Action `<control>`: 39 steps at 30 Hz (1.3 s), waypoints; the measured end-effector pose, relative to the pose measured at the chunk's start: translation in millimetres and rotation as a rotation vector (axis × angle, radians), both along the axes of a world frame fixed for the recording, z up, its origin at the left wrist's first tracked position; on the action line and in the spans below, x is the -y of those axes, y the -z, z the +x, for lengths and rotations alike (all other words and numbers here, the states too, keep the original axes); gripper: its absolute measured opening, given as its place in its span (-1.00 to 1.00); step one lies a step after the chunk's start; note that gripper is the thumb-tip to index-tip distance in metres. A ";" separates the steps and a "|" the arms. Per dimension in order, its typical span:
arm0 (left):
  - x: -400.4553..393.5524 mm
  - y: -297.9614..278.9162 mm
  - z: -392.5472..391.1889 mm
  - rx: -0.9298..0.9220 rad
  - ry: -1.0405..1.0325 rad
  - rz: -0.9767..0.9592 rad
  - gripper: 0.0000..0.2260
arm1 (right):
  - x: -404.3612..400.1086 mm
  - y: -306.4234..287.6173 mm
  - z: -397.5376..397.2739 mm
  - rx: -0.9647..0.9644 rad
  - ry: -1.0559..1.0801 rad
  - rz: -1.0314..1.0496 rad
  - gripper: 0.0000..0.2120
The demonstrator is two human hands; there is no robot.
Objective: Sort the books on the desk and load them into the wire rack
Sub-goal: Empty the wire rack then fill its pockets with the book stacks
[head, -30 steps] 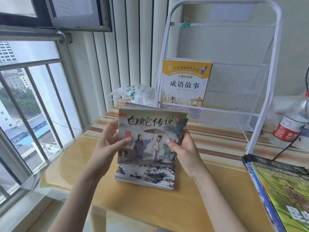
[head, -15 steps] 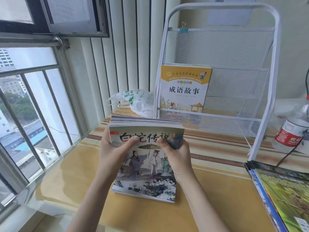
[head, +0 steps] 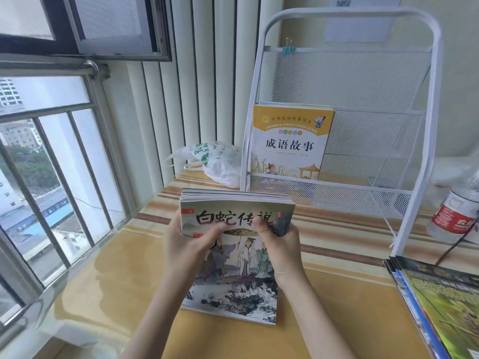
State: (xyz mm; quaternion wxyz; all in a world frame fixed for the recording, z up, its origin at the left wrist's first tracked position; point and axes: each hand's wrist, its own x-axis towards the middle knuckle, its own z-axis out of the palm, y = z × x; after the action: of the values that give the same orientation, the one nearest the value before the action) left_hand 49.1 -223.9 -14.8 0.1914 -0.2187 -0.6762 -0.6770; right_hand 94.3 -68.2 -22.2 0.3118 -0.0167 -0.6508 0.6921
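A thick stack of thin picture books with a painted cover of robed figures [head: 234,255] stands tilted on the yellow glossy desk top [head: 116,288], its lower edge resting on the desk and its upper edge lifted toward the white mesh wire rack [head: 363,81]. The left hand [head: 186,244] grips the stack's left edge and the right hand [head: 281,246] its right edge, both with thumbs curled over the front cover and fingers behind. Bare desk lies between the stack's top edge and the rack's low front rail, and more to the left as far as the barred window [head: 46,177]. The front cover reads 白蛇传说 in large black and red characters. In the rack's lower pocket, at its left side, an orange-and-white paperback [head: 290,141] stands upright, titled 成语故事; the mesh pocket to its right is open. A fan of glossy magazines with green and blue covers [head: 438,304] lies at the desk's right edge, well apart from the stack. A clear plastic water bottle with a red label [head: 456,216] stands right of the rack; its writing is too blurred to read. A crumpled white plastic bag with green print [head: 215,161] sits just left of the rack.
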 end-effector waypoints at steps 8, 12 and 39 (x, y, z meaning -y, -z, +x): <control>-15.6 -59.6 -7.8 -0.141 0.005 0.046 -0.66 | -16.9 -60.7 -4.6 -0.150 0.010 0.031 -0.69; -24.2 -102.8 -15.8 -0.216 0.043 0.065 -0.59 | -26.3 -120.9 0.0 -0.328 0.178 0.276 -0.58; -186.1 -255.8 -188.3 -0.358 0.070 -0.203 -0.60 | -149.6 -322.8 -169.9 -0.273 1.138 1.413 -0.40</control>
State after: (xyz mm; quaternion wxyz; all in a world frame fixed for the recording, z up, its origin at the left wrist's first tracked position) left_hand -139.2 -37.9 241.0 0.2617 -0.3770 -0.6883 -0.5618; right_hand -75.6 81.4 300.6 0.6175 -0.0583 -0.7737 -0.1287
